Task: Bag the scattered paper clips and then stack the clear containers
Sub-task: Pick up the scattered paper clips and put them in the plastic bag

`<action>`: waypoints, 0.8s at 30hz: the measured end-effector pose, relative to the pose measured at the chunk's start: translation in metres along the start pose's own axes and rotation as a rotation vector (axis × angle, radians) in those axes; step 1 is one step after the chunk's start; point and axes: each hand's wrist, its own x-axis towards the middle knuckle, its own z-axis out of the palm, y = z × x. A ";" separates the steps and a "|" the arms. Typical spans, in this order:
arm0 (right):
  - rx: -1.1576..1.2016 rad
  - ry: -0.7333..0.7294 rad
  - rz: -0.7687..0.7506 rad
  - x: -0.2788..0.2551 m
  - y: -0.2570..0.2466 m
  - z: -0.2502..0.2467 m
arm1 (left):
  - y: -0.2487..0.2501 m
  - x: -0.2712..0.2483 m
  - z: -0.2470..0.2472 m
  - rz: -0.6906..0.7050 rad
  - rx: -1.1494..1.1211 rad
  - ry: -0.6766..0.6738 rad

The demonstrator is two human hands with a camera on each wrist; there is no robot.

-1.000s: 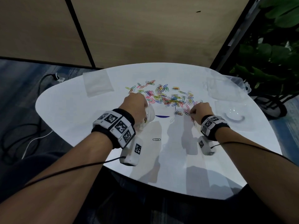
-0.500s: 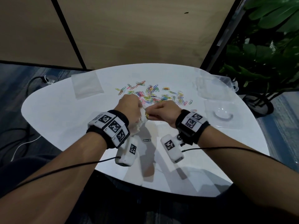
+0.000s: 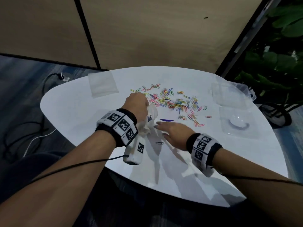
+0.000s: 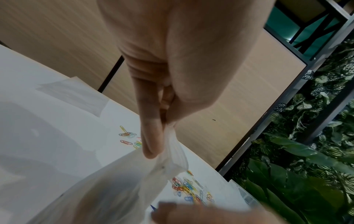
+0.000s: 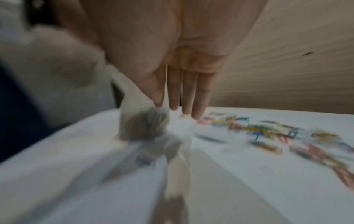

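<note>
Early yet: left hand (image 3: 136,104) pinches bag (image 3: 151,119) mouth, right hand (image 3: 172,134) flat, fingers straight; most paper clips (image 3: 175,102) loose, clear containers (image 3: 232,97) unstacked.

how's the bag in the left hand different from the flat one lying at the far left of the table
The held bag is lifted and crumpled, pinched at its rim by the left hand; the spare bag lies flat and untouched on the table. The held bag's mouth gapes open; whether the spare bag is sealed cannot be told. Both are clear plastic.
</note>
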 end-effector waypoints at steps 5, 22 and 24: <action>-0.346 -0.255 -0.183 -0.034 0.008 0.076 | -0.007 -0.004 -0.007 -0.014 0.000 -0.015; -0.301 -0.065 0.401 0.019 0.150 0.038 | 0.004 0.000 0.002 0.017 0.112 -0.061; -0.319 0.028 0.355 0.020 0.145 0.036 | 0.007 0.001 0.005 0.016 0.105 -0.070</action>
